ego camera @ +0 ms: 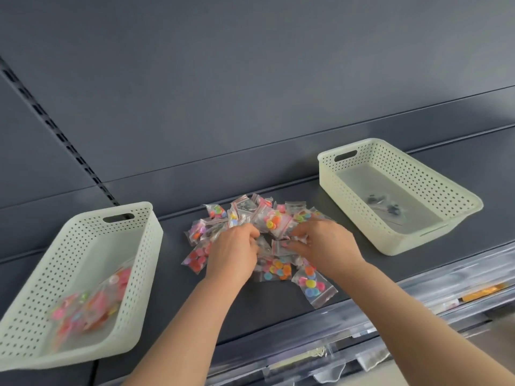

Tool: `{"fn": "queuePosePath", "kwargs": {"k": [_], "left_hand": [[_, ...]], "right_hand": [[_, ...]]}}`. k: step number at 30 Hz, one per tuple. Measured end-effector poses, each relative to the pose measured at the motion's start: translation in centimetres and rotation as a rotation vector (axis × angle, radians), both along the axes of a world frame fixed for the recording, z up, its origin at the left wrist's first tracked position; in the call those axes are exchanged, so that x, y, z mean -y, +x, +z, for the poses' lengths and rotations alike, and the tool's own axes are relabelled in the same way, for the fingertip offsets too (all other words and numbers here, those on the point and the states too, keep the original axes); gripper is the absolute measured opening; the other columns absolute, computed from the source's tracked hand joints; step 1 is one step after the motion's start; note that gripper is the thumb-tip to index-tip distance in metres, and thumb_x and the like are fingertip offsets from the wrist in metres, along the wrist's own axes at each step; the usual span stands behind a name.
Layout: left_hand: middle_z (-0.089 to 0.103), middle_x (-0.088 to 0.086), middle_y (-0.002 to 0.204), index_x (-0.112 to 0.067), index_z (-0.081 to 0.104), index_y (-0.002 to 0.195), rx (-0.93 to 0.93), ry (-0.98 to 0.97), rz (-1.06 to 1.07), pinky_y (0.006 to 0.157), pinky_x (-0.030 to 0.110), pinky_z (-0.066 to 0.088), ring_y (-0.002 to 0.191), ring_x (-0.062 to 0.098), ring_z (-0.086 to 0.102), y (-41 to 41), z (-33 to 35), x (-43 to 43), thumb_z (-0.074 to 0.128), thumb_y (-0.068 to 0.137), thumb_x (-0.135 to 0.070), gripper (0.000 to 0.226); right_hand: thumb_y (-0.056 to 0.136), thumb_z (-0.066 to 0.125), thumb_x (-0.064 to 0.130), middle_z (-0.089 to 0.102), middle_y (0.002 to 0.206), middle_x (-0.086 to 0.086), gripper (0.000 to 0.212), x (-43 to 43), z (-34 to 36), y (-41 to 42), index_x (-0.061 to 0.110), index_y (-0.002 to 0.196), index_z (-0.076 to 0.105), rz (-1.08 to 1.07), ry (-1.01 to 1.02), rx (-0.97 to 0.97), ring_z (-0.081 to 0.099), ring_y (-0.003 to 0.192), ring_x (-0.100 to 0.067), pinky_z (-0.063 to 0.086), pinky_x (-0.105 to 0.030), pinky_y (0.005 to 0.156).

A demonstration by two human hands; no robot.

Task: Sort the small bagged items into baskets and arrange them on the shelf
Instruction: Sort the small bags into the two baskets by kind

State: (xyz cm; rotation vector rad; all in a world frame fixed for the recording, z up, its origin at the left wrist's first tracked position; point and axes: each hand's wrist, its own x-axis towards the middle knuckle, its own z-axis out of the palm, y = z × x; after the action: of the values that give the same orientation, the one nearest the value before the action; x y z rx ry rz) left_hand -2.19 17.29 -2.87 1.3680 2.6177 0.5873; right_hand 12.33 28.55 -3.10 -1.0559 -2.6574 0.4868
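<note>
A pile of small clear zip bags [267, 221] with coloured buttons lies mid-shelf. My left hand [232, 253] rests on the pile's left side, fingers curled into the bags. My right hand [324, 245] is on the right side, fingertips pinching a small bag [281, 244] at the pile's centre. The left pale-green perforated basket [92, 238] holds several bags of coloured buttons [92, 299]. The right basket [434, 176] of the same kind holds a few bags of dark items [383, 204].
The dark grey shelf [278, 305] carries both baskets and the pile. Its back panel [250, 93] rises behind, with a slotted upright [64, 140] at the left. Below the front edge are clear drawer fronts [434, 296] with small goods.
</note>
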Motion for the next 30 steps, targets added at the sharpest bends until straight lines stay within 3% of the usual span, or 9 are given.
{"fn": "queuePosePath", "kwargs": {"k": [5,9,11,15,20,23,27,30], "left_hand": [[0.069,-0.012,0.095,-0.025,0.068,0.102,0.031,0.142,0.092,0.076,0.034,0.056,0.088,0.009,0.065,-0.5,0.6,0.6,0.061,0.094,-0.023,0.011],[0.063,-0.015,0.084,-0.022,0.065,0.094,0.065,0.216,0.159,0.071,0.030,0.050,0.080,0.010,0.061,-0.4,1.3,0.2,0.057,0.096,-0.020,0.008],[0.063,-0.015,0.086,-0.023,0.064,0.095,0.109,0.236,0.152,0.075,0.030,0.051,0.082,0.010,0.061,0.1,1.8,-0.6,0.058,0.096,-0.020,0.007],[0.066,-0.013,0.088,-0.025,0.065,0.095,0.159,0.227,0.054,0.079,0.037,0.055,0.082,0.009,0.063,2.2,2.4,-3.0,0.060,0.094,-0.021,0.006],[0.067,-0.013,0.089,-0.025,0.065,0.095,0.165,0.197,-0.098,0.077,0.033,0.054,0.082,0.010,0.063,5.8,3.4,-7.6,0.058,0.095,-0.021,0.008],[0.067,-0.012,0.096,-0.026,0.065,0.096,0.111,0.223,-0.160,0.078,0.031,0.051,0.089,0.011,0.061,8.1,4.4,-10.9,0.058,0.095,-0.023,0.008],[0.067,-0.009,0.101,-0.021,0.065,0.099,0.142,0.344,-0.199,0.079,0.028,0.051,0.089,0.010,0.060,10.5,5.2,-14.5,0.058,0.095,-0.017,0.009],[0.067,-0.008,0.106,-0.023,0.065,0.104,0.164,0.300,-0.216,0.083,0.029,0.051,0.093,0.011,0.061,10.9,4.5,-15.0,0.057,0.095,-0.014,0.015]], "right_hand": [[0.090,0.058,0.027,0.064,0.095,0.012,0.015,-0.2,-0.6,-0.6,0.033,0.091,0.072,0.042,-0.006,0.089,0.062,0.083,-0.012,0.045,-0.023,0.062],[0.090,0.058,0.023,0.058,0.090,0.014,0.013,-0.7,0.8,0.2,0.029,0.086,0.068,0.009,0.035,-0.107,0.059,0.074,-0.012,0.049,-0.028,0.061],[0.089,0.061,0.025,0.059,0.088,0.013,0.010,-1.8,2.2,1.2,0.029,0.084,0.069,-0.038,0.099,-0.228,0.059,0.069,-0.014,0.048,-0.029,0.057],[0.090,0.062,0.030,0.062,0.088,0.008,0.009,-5.6,4.2,4.6,0.030,0.085,0.070,-0.222,0.212,-0.288,0.060,0.070,-0.021,0.042,-0.027,0.054],[0.093,0.055,0.030,0.064,0.100,0.008,0.016,-9.8,3.4,9.1,0.031,0.099,0.070,-0.384,0.188,-0.121,0.062,0.082,-0.021,0.048,-0.031,0.063],[0.095,0.050,0.027,0.064,0.101,0.008,0.021,-10.6,2.1,10.5,0.030,0.103,0.068,-0.409,0.172,-0.095,0.061,0.085,-0.019,0.043,-0.028,0.059],[0.095,0.050,0.024,0.065,0.096,0.009,0.021,-10.7,1.2,11.0,0.029,0.097,0.070,-0.405,0.148,-0.172,0.060,0.081,-0.017,0.048,-0.029,0.057],[0.094,0.052,0.023,0.067,0.094,0.009,0.021,-10.6,1.4,11.2,0.028,0.098,0.072,-0.390,0.201,-0.194,0.060,0.084,-0.017,0.048,-0.028,0.056]]}}
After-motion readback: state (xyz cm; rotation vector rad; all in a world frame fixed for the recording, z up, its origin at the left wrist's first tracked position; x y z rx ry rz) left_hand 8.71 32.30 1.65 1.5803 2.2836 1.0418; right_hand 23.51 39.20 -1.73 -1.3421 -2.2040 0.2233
